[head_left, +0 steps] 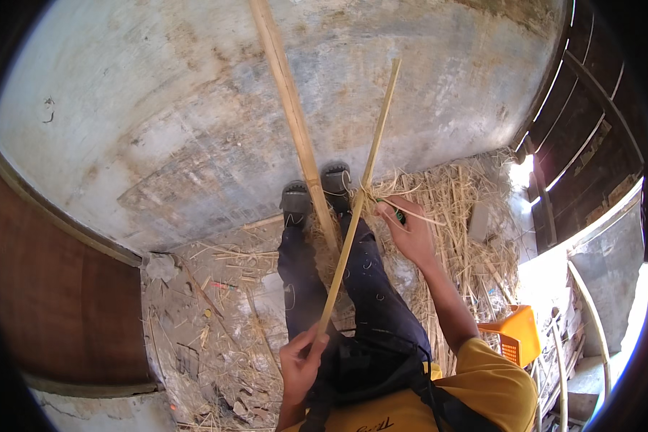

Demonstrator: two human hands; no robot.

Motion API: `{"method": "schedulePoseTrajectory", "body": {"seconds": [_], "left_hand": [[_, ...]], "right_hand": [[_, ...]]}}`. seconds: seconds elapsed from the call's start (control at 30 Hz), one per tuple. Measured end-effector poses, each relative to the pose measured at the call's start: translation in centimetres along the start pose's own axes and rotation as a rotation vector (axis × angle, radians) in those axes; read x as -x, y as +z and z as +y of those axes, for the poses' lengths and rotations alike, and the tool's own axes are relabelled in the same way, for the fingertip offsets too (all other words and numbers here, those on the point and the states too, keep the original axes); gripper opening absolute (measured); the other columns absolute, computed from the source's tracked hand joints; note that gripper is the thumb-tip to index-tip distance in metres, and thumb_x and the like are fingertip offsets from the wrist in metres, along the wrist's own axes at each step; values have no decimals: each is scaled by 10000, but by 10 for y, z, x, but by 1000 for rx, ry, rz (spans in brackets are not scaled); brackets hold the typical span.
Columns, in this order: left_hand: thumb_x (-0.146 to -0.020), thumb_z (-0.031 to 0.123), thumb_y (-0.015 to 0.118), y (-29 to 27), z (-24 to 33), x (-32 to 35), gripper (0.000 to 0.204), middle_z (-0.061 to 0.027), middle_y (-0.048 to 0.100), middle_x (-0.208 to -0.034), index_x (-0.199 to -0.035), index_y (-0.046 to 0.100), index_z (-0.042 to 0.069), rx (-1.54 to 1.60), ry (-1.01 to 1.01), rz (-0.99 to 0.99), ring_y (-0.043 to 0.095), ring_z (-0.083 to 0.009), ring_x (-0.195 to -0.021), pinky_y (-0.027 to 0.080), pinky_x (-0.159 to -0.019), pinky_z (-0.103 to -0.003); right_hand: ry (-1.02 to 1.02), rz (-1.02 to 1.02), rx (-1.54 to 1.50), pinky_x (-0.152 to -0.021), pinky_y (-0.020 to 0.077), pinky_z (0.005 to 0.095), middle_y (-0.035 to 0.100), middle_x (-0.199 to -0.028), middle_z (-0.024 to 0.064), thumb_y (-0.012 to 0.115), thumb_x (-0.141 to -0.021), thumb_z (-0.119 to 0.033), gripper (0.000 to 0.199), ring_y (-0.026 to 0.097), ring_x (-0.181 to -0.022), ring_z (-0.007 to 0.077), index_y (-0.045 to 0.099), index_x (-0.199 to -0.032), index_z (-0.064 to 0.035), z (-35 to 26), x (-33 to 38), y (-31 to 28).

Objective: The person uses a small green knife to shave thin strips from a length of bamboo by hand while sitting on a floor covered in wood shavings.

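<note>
Head view looks down on the left hand (301,367), which we see closed around the lower end of the strip (347,252), a long yellowish length slanting up and away from us over the right leg. Farther up it, where fine curled slivers bunch, the right hand (414,241) is curled around a small green thing (400,215), too hidden for us to name; we cannot tell whether those fingers also touch the strip.

Ahead of us stretches a broad grey-white wall (194,129), stained with brown and rust-toned patches. A thicker pole (289,108) stands out against it, its lower end reaching between our legs. Our dark shoes (295,200) are near the foot of the wall.

Beneath us the floor (266,284) is dusty grey, strewn with shavings and broken bits, and straw (446,277) lies thickest on the right. A brown panel (65,288) closes the left side. On the right, daylight shows through gaps in dark boards (572,137); below them we see an orange chair-like thing (523,335) and, beyond it, pale sticks (590,317) near the edge.
</note>
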State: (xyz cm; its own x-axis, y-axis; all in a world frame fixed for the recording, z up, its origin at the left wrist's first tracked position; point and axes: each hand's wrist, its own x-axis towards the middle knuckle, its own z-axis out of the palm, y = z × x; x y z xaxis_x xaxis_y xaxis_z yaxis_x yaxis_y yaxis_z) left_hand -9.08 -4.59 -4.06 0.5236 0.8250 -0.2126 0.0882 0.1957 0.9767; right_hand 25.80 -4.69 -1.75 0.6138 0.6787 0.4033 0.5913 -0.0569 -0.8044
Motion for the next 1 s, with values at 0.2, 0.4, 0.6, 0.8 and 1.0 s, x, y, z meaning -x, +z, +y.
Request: {"method": "schedulePoseTrajectory", "body": {"seconds": [0.2, 0.4, 0.6, 0.8, 1.0], "left_hand": [[-1138, 222, 717, -3, 8, -8, 393, 44, 612, -797, -1435, 746, -33, 13, -96, -88, 474, -8, -601, 339, -504, -207], [-1179, 274, 642, -6, 7, -10, 425, 31, 555, -778, -1439, 725, -51, 70, -233, -186, 459, -38, -599, 356, -523, -221], [-1213, 263, 569, -7, 8, -14, 402, 22, 539, -756, -1455, 725, -18, 76, -232, -247, 463, -50, -610, 378, -532, -234], [-1226, 278, 530, -1, 10, -22, 437, 19, 542, -741, -1402, 722, -73, 81, -183, -248, 473, -56, -598, 381, -533, -238], [-1238, 305, 488, 7, 27, -30, 483, 5, 566, -743, -1382, 705, -102, 122, -186, -256, 531, -83, -610, 443, -569, -251]], "right_hand": [[268, -335, -465, -524, 304, 292, 459, -669, -37, 585, -1190, -452, 512, 377, -562, 86, 762, -1019, -2, 32, -9, -10], [469, -436, -589, -503, 231, 249, 370, -661, -81, 530, -1203, -517, 565, 320, -562, 30, 747, -1012, -31, 13, -13, -24], [380, -394, -504, -525, 334, 293, 476, -676, -46, 565, -1188, -500, 541, 423, -573, 81, 773, -1038, -24, 21, -12, -22], [-3, -200, -110, -634, 511, 434, 712, -783, 151, 686, -1117, -408, 374, 701, -678, 312, 803, -1109, -53, 10, 16, -3], [-20, -331, 66, -664, 549, 481, 741, -829, 190, 771, -1060, -379, 314, 759, -785, 412, 771, -1127, -73, -32, 49, -3]]}}
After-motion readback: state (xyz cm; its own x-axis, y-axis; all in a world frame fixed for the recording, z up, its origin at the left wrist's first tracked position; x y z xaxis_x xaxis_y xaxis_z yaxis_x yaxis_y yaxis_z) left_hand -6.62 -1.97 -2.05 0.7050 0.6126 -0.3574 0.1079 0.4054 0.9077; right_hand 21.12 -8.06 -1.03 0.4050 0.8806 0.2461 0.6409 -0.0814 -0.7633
